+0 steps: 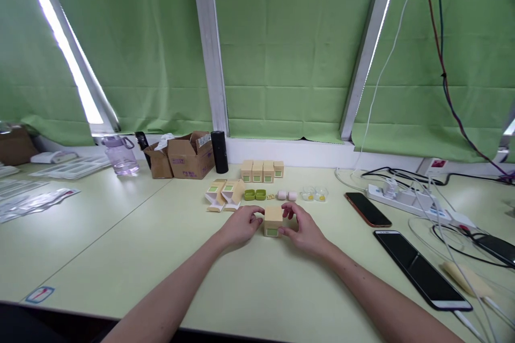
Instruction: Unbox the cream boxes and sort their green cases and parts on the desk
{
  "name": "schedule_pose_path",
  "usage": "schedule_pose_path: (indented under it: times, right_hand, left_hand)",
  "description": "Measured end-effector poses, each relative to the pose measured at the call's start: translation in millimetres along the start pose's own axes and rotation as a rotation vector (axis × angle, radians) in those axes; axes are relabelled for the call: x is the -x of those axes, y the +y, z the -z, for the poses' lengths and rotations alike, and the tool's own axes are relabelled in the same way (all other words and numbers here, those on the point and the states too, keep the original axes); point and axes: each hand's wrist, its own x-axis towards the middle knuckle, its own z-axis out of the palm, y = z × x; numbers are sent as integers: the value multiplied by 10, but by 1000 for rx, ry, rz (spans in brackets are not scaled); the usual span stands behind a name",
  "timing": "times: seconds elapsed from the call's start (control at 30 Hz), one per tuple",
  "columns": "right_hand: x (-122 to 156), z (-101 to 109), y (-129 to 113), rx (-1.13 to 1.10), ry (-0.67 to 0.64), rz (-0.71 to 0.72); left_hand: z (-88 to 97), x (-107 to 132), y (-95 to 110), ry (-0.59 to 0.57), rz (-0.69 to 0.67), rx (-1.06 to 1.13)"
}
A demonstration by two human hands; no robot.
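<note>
A small pale-yellow cardboard box (273, 215) with a green-and-white label low on its front stands upright on the table between my hands. My left hand (242, 223) is at its left side, with bent fingertips and thumb against the edge. On the right side, my right hand (304, 229) has its thumb at the front corner and curled fingers by the side. Just behind lie two opened flat boxes (224, 194), two green square cases (255, 194), small gold-coloured pieces (270, 196), two pale pink rolls (287, 195) and clear rounded containers (314, 193) with yellow bits inside.
Several closed small boxes (257, 171) stand in a row at the back. Brown cartons (189, 156), a black cylinder (219, 151) and a purple water bottle (120, 155) are at back left. Phones (420, 268), a power strip (414, 203) and cables occupy the right.
</note>
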Motion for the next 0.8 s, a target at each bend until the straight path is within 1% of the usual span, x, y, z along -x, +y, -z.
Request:
schedule_pose_path:
  times: [0.17, 0.33, 0.47, 0.67, 0.73, 0.8]
  right_hand:
    - [-16, 36, 44, 8, -18, -9]
    - [-38, 48, 40, -9, -17, -37]
    - [-60, 43, 45, -45, 41, -50]
    - [-70, 28, 49, -168, 124, -18]
    - [-67, 24, 43, -188, 126, -11]
    - [-64, 18, 42, -195, 109, -12]
  left_hand:
    - [-5, 8, 1, 27, -4, -35]
    - [1, 13, 17, 31, -19, -103]
    - [-3, 25, 49, 33, -47, -169]
    - [-8, 39, 53, 45, -40, -179]
    - [-8, 46, 62, 28, -32, -162]
    - [-8, 55, 83, -28, -31, -116]
